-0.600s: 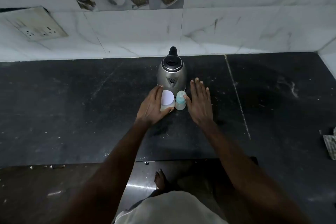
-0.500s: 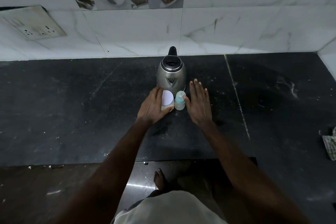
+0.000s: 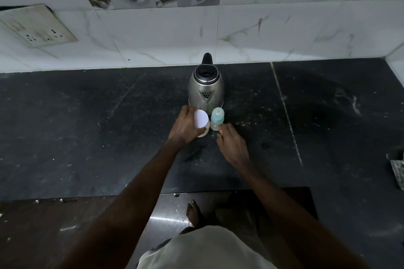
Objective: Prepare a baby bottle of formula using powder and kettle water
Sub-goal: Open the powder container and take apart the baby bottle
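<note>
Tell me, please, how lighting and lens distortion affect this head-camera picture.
Head view: the light is dim and the dark counter hides shadow detail; the steel kettle shows only a soft sheen; a glare streak lies on the floor; the wide lens bows the wall tiles; the baby bottle looks sharp, unblurred.

The right hand (image 3: 232, 147) has pulled back, fingers now curled beside the baby bottle (image 3: 217, 119).

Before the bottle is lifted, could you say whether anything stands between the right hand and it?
Nothing visible does: the right hand is at the base of the baby bottle; the white-lidded tub stands at its other side.
</note>
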